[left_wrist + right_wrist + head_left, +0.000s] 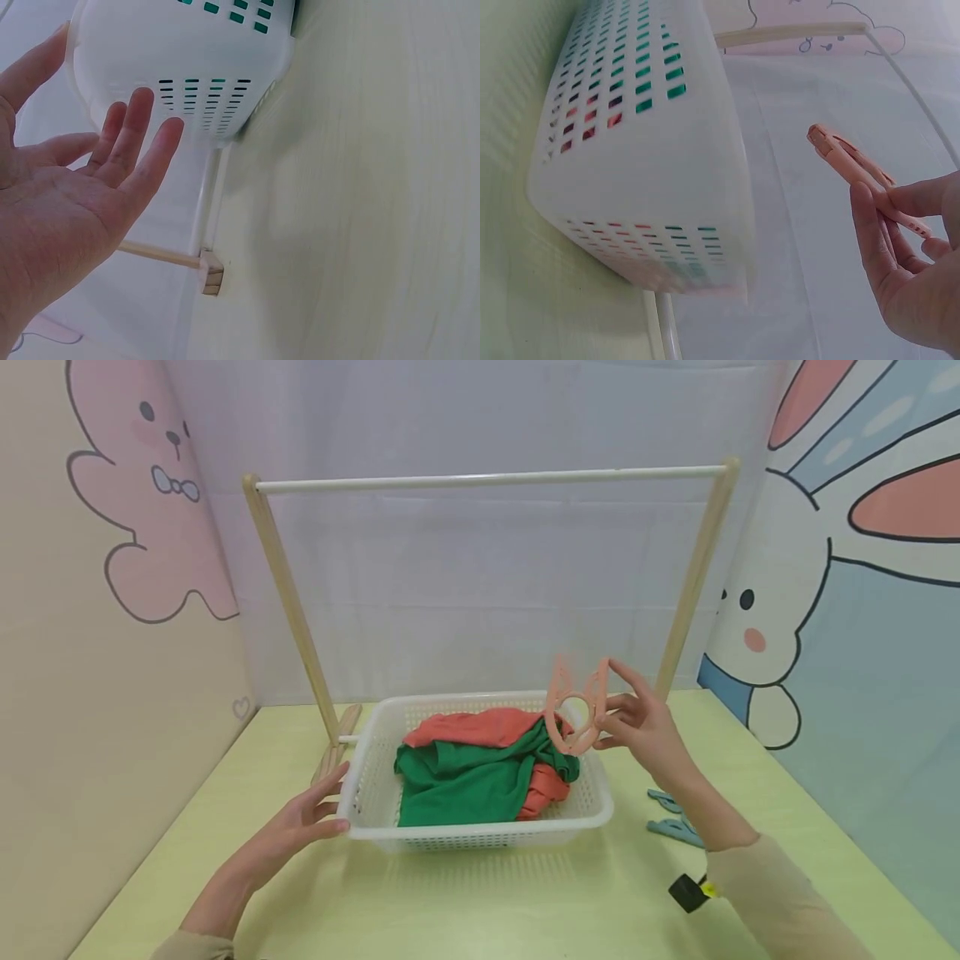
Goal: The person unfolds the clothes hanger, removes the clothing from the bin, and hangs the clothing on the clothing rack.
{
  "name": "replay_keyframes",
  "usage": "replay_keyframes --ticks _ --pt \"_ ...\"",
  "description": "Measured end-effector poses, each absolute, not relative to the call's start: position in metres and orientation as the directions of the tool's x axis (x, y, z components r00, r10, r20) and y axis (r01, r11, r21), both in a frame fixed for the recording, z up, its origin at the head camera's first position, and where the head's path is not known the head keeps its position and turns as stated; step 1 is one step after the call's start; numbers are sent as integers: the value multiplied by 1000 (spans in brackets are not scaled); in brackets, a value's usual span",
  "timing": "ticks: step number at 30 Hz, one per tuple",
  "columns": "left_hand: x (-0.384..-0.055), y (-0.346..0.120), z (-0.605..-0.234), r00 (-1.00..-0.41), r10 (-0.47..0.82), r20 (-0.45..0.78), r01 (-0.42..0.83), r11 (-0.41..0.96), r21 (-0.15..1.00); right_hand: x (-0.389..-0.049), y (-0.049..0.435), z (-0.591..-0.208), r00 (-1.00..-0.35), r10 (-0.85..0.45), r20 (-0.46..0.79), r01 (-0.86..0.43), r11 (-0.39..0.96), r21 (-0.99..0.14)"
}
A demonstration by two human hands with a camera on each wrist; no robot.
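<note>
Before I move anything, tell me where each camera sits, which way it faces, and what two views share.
Head: on the person's head, facing forward and down at the white basket; left fingers, right fingers and both sleeves show.
Left wrist: on the left wrist, facing the basket's outside and the tabletop; left fingers and palm show.
Right wrist: on the right wrist, facing the basket's outside and pale backdrop; right fingers show, pinching a peach plastic piece.
Shared: head and right wrist both show that piece.
</note>
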State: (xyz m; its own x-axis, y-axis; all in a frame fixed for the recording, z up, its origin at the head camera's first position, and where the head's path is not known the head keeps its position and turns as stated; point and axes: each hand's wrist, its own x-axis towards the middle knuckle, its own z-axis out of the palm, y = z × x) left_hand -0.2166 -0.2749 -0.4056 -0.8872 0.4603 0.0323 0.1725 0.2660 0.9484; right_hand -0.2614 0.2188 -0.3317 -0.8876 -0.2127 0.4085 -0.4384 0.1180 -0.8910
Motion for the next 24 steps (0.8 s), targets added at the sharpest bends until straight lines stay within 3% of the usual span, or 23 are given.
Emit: replay_keyframes --ticks 18,24 --pt "-219 -279 -397 -870 494 1 174 306 936 -242 168 -336 -866 -381 325 -387 98 -917" --pt "-222 -281 -386 -877 478 -48 170 402 900 -239 160 -336 -865 -400 302 -370 103 -923"
